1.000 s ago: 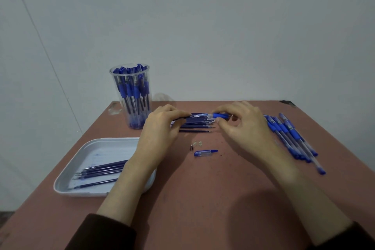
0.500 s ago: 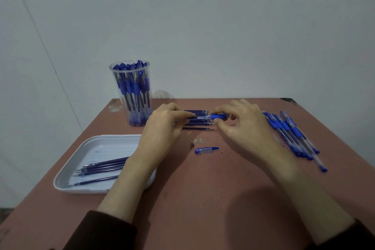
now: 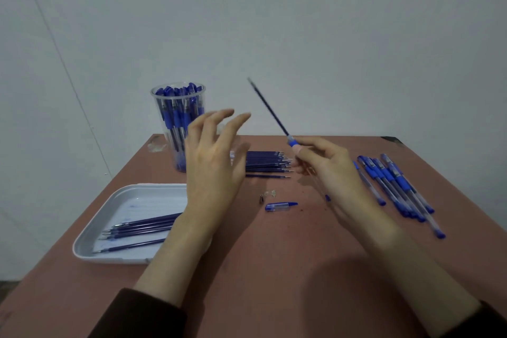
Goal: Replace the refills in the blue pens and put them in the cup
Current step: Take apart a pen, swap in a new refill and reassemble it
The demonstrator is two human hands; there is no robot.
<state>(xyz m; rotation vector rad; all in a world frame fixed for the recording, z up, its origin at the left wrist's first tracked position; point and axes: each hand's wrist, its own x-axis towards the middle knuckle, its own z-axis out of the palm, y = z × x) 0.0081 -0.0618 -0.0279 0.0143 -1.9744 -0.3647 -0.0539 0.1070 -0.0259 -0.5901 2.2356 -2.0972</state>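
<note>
My right hand [image 3: 329,170] grips a blue pen barrel by its grip section, with a dark refill [image 3: 270,108] sticking up and to the left out of it. My left hand [image 3: 212,162] is raised beside it, fingers spread, holding nothing. A clear plastic cup [image 3: 175,118] full of blue pens stands at the back left of the table. A stack of dark refills [image 3: 267,163] lies between my hands. Several blue pens [image 3: 395,186] lie in a row to the right. A pen cap [image 3: 279,206] and a small metal tip [image 3: 262,198] lie in the middle.
A white tray [image 3: 90,244] with several refills in it sits at the front left, partly under my left forearm. The brown table [image 3: 274,269] ends at a wall behind and drops off at left. A scrap of clear plastic [image 3: 157,145] lies by the cup.
Both hands lifted off the refill stack. My left hand let go and opened; my right hand swung the pen up so the refill points up and left.
</note>
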